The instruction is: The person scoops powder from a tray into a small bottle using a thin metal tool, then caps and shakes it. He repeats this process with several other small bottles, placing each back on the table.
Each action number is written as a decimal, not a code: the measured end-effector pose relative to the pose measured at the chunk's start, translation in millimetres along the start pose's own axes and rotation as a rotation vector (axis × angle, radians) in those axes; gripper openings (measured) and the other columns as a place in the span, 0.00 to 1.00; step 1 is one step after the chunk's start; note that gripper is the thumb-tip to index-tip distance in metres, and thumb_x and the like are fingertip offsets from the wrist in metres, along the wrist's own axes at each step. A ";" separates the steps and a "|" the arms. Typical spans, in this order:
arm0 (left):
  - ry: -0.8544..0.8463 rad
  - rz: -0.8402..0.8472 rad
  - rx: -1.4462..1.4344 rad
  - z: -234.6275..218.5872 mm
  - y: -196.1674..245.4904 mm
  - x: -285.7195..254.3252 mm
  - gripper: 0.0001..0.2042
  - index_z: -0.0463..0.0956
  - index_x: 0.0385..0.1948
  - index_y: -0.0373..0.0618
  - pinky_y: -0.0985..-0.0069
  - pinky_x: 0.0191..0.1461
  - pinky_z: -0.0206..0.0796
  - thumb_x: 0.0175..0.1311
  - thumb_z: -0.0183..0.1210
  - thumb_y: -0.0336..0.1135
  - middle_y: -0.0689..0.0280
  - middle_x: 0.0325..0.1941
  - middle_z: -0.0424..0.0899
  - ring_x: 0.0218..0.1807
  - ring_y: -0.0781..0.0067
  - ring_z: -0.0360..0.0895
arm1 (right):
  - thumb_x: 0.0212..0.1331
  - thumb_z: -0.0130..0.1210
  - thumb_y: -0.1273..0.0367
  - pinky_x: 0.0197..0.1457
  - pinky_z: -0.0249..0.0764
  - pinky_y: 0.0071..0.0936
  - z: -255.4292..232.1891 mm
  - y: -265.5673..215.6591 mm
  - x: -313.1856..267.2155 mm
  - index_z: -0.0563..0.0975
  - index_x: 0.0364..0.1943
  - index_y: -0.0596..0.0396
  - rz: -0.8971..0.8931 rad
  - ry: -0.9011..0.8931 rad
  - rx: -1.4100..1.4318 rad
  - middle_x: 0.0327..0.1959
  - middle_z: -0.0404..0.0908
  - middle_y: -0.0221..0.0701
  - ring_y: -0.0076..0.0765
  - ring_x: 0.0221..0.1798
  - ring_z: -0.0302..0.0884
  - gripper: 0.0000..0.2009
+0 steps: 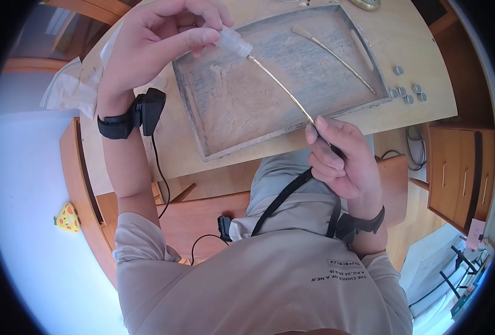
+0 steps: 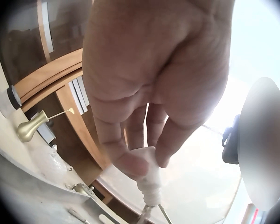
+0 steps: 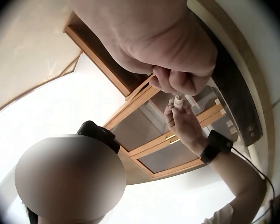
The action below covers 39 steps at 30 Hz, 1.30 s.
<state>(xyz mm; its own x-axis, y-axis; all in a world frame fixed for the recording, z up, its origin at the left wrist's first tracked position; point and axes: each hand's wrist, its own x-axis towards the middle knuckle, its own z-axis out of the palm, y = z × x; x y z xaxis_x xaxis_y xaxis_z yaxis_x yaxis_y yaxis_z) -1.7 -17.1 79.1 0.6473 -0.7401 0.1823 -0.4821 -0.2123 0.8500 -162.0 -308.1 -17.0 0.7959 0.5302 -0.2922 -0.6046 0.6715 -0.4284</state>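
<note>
In the head view, my left hand (image 1: 161,47) pinches a small translucent white bottle (image 1: 233,43) between thumb and fingers. The bottle is tilted, its neck pointing down toward the right. A slender gold-coloured metal rod (image 1: 281,84) reaches up to the bottle's mouth. My right hand (image 1: 342,159) grips the rod's lower end with curled fingers. The left wrist view has the bottle (image 2: 150,179) held neck down at the fingertips, with the thin rod (image 2: 164,214) at its mouth. Both hands are raised over the near side of a worn grey tray (image 1: 194,120).
A second gold-coloured tool (image 1: 337,56) with a flared end lies in the dusty tray. Several small round metal tins (image 1: 402,91) stand right of it on the wooden table (image 1: 432,61). A clear plastic bag (image 1: 71,86) lies at the left edge. A cable (image 1: 161,167) hangs from the left wrist camera.
</note>
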 end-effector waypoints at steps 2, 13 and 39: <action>0.027 -0.040 -0.026 8.0 4.5 1.6 0.07 0.79 0.44 0.36 0.80 0.43 0.70 0.66 0.59 0.19 0.57 0.53 0.80 0.45 0.75 0.77 | 0.77 0.49 0.63 0.18 0.48 0.19 0.0 3.8 -3.3 0.79 0.38 0.62 -0.087 0.072 -0.150 0.13 0.63 0.20 0.14 0.15 0.52 0.15; -0.099 0.035 0.126 12.0 6.9 4.1 0.07 0.81 0.42 0.35 0.73 0.53 0.72 0.63 0.61 0.18 0.59 0.51 0.79 0.49 0.70 0.77 | 0.72 0.56 0.68 0.23 0.58 0.16 1.0 16.7 -17.3 0.80 0.38 0.63 -0.475 0.396 -0.805 0.17 0.71 0.22 0.13 0.19 0.64 0.10; -0.104 0.014 0.290 24.2 21.0 1.9 0.10 0.78 0.38 0.38 0.73 0.55 0.71 0.55 0.66 0.19 0.64 0.46 0.77 0.50 0.70 0.76 | 0.74 0.50 0.73 0.23 0.65 0.21 19.9 38.9 7.6 0.77 0.43 0.65 -0.625 0.279 -1.000 0.14 0.73 0.28 0.19 0.17 0.70 0.08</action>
<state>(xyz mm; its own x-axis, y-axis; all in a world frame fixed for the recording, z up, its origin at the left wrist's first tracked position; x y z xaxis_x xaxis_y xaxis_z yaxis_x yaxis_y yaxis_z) -24.8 -38.4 85.3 0.5827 -0.8024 0.1292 -0.6490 -0.3636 0.6683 -180.0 -267.6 -18.8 0.9958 0.0451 0.0793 0.0789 0.0099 -0.9968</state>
